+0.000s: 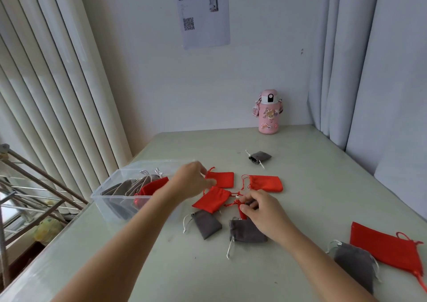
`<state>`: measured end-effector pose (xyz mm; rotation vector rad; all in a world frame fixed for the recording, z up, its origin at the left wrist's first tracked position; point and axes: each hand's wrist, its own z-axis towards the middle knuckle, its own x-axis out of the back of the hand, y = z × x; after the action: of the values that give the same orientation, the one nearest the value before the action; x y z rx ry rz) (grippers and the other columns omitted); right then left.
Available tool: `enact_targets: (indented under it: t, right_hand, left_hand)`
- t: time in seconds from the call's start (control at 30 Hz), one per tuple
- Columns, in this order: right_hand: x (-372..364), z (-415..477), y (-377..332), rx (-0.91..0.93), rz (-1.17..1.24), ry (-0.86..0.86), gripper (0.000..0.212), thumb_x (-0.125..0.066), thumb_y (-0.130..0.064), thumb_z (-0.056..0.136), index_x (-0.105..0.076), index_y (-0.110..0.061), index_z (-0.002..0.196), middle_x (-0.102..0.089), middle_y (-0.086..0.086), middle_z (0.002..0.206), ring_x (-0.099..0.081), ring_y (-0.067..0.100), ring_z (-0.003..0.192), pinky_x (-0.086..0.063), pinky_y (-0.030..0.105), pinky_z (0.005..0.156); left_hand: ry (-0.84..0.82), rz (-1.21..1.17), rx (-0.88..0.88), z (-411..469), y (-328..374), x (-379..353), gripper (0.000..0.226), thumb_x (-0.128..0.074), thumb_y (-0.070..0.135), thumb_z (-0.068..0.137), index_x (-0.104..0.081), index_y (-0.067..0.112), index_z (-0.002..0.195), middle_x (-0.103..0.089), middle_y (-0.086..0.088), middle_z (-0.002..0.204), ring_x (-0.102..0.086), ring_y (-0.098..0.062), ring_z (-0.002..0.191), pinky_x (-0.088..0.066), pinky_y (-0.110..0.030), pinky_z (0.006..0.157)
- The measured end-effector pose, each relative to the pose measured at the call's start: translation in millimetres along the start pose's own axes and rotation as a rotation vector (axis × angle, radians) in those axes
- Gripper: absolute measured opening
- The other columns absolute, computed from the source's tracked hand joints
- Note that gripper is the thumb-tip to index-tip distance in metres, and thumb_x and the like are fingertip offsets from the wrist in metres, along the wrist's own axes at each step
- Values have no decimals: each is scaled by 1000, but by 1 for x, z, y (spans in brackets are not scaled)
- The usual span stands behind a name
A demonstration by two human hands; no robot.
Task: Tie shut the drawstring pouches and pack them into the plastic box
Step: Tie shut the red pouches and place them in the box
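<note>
A clear plastic box [105,187] stands at the table's left and holds several grey pouches and one red pouch [151,186]. My left hand [193,182] reaches just past the box, thumb and fingers curled round the gathered end of a red pouch [223,179]. My right hand [263,214] pinches a small red pouch [240,209] by its mouth and cord; the hand hides most of it. More red pouches [211,200] [266,182] and grey pouches [206,224] [246,231] lie loose between and below my hands.
A grey pouch [260,156] lies farther back. At the right front edge lie another grey pouch [355,262] and a larger red pouch [383,246]. A pink bottle [269,112] stands by the back wall. Curtains hang left and right.
</note>
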<state>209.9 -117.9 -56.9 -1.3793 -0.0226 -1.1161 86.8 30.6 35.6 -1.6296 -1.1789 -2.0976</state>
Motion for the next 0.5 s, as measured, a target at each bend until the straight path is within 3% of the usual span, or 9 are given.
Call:
enact_targets:
  t: [0.13,0.23,0.37,0.5]
  right_hand:
    - [1,-1,1,26,-83,-12,11,-65,-17,87,-66,-18,98,-54,-8,98,-51,5,88,-35,9,74]
    - [1,-2,0,40,-112,-20,14,-65,-18,88,-67,-17,101,-53,-8,101,-46,2,94,-38,15,85]
    - [1,-2,0,29,-128,-30,14,-65,-20,88,-66,-17,101,-52,-8,100,-47,4,92,-39,17,84]
    - [1,-1,-2,9,-19,36,9,-64,-18,88,-68,-14,95,-59,-5,93,-55,7,81,-40,14,75]
  left_hand:
    - [-85,73,-14,1,-3,-41,31,-72,39,78,-56,15,91,-61,-5,95,-59,-24,95,-43,-31,74]
    - [-140,183,-30,1,-3,-59,37,-69,39,80,-57,12,102,-60,-5,102,-56,-22,90,-43,-28,73]
    - [-53,225,-47,4,1,-61,13,-55,12,86,-60,6,95,-63,-11,96,-58,-24,81,-43,-27,66]
    - [146,-14,-1,5,2,-53,13,-51,3,86,-62,7,89,-62,-7,82,-53,-20,70,-38,-24,56]
